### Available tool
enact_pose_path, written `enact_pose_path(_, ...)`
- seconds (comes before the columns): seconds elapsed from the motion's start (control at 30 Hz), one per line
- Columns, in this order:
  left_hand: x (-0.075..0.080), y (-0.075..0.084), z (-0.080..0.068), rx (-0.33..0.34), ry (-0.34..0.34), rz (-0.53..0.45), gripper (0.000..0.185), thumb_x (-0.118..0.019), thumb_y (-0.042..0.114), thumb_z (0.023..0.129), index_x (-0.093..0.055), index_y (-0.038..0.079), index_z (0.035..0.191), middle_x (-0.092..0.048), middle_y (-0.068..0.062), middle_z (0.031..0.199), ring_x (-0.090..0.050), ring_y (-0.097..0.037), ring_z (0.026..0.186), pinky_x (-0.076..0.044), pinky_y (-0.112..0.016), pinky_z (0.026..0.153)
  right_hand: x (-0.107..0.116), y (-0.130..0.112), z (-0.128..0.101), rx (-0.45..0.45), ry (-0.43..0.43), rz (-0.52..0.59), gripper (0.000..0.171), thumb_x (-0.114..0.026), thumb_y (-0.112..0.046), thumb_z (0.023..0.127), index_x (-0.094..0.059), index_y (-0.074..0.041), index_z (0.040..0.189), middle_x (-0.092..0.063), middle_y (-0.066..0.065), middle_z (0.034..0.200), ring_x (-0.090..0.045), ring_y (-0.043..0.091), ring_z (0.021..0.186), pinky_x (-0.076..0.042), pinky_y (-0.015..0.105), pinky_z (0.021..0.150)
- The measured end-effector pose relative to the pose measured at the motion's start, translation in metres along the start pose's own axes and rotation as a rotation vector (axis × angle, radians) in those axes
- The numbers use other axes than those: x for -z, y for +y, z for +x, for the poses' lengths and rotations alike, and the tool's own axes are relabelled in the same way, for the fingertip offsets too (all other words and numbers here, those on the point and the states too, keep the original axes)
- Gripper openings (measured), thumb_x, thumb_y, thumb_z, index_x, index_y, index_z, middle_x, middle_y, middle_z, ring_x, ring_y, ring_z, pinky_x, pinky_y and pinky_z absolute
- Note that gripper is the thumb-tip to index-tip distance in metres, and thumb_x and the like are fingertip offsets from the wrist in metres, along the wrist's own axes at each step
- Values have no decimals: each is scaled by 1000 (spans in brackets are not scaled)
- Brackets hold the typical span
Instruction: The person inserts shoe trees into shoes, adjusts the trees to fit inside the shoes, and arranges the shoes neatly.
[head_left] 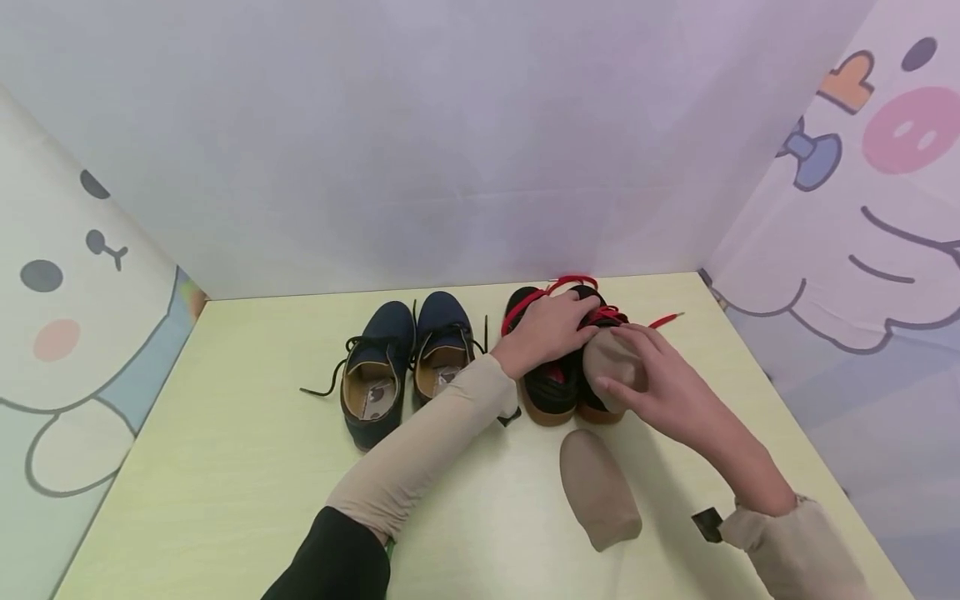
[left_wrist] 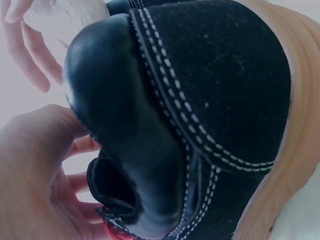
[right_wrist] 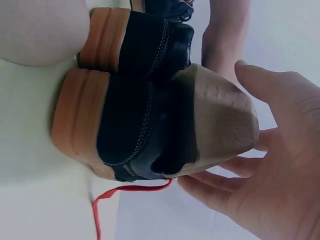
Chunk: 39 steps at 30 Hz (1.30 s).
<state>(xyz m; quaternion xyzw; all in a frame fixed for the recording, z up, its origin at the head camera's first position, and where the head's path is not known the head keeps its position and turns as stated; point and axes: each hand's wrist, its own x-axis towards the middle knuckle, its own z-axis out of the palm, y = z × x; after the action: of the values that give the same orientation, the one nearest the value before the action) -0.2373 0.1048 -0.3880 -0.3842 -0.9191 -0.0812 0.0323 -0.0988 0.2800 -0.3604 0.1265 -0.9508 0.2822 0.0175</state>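
A beige shoe form (head_left: 606,358) is at the mouth of the right black shoe (right_wrist: 127,122), in front of its opening. You can't tell how much of it, if any, is inside. The right hand (head_left: 667,387) holds the form, with its thumb on one side and its fingers bent round the other. The left hand (head_left: 546,329) reaches across the left black shoe (head_left: 551,393) to the top of the right one. Its fingertips are hidden, so you can't tell if they grip the shoe or just rest there.

The two black shoes stand side by side with their heels toward the person. They have brown soles, white stitches and red laces (head_left: 663,320). One lace end sticks out to the right.

A second beige shoe form (head_left: 598,487) lies on the table near the heels. To the left, two dark blue shoes (head_left: 388,325) stand close together, with black laces (head_left: 337,375) hanging loose. The table (head_left: 225,400) is pale yellow. Behind it is a plain, pale back wall (head_left: 450,167), and big cartoon animals (head_left: 907,129) are on the sides.
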Motion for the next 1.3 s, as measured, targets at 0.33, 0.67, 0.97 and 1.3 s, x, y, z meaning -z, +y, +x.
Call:
enact_pose_path(0.33,1,2,0,-7,-7,-17,26,-53,45,108,-58,23,121,-58,3,98,-58,-12,81,-50,-28,65,-15,5,-30,35,192,-4,86,-82,-27,91,-34,-11,161,-38,20,161,-42,41,145,-45,60,104)
enact_pose_path(0.67,1,1,-1,-4,-3,-18,27,-51,48,109,-57,23,118,-58,3,96,-56,-12,78,-45,-26,62,-33,15,-43,90,330,37,78,-86,-5,84,-48,-4,151,-54,16,148,-55,31,129,-35,-1,100)
enact_pose_path(0.97,0,0,-2,-8,8,-21,27,-50,48,109,-58,23,114,-58,3,95,-57,-12,74,-43,-25,59,-38,16,-41,95,392,54,62,-84,-3,85,-60,-7,141,-64,13,139,-55,23,126,-35,-1,99)
enact_pose_path(1.3,3,-1,-3,-10,5,-36,27,-50,48,109,-60,24,116,-62,2,98,-57,-13,73,-45,-25,59,-33,13,-32,60,445,125,50,-81,-5,90,-64,-8,136,-67,11,132,-48,-15,122,-42,-2,89)
